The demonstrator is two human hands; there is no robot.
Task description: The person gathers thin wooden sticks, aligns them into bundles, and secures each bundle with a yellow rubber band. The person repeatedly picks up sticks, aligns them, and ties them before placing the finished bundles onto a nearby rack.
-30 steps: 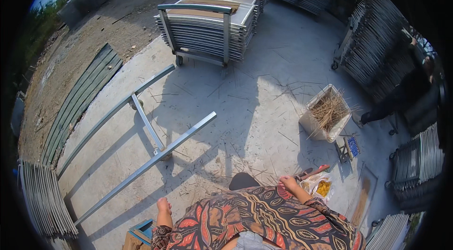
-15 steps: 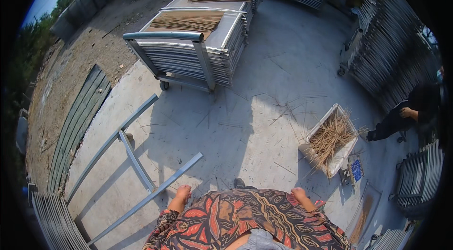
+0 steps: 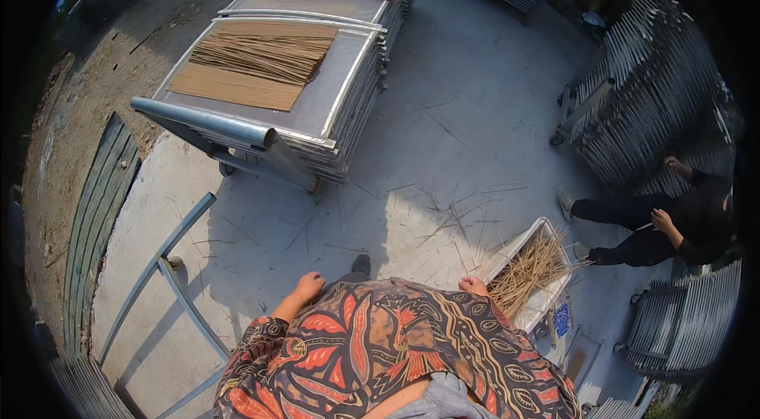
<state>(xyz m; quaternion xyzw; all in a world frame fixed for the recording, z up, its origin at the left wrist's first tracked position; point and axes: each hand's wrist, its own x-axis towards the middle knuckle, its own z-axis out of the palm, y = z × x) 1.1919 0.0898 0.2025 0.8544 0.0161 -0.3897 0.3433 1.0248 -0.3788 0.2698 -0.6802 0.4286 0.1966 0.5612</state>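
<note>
My left hand hangs in front of my patterned shirt with its fingers curled in, and no held thing shows in it. My right hand is likewise curled and looks bare, just left of a white bin full of loose brown sticks; I cannot tell whether it touches the bin. Ahead to the left is a metal trolley loaded with stacked white-framed mesh screens. Long thin brown sticks lie in a layer and a loose pile on the top screen, beyond the reach of either hand.
A metal frame lies on the concrete at left, beside a dark corrugated sheet. Dropped sticks litter the floor. A person in dark clothes is at right, near tall screen stacks. A blue-topped item adjoins the bin.
I have stepped forward, so the loaded trolley looks nearer and the bin is closer beside my right hand. The other person has come further into view. Both my hands stay curled.
</note>
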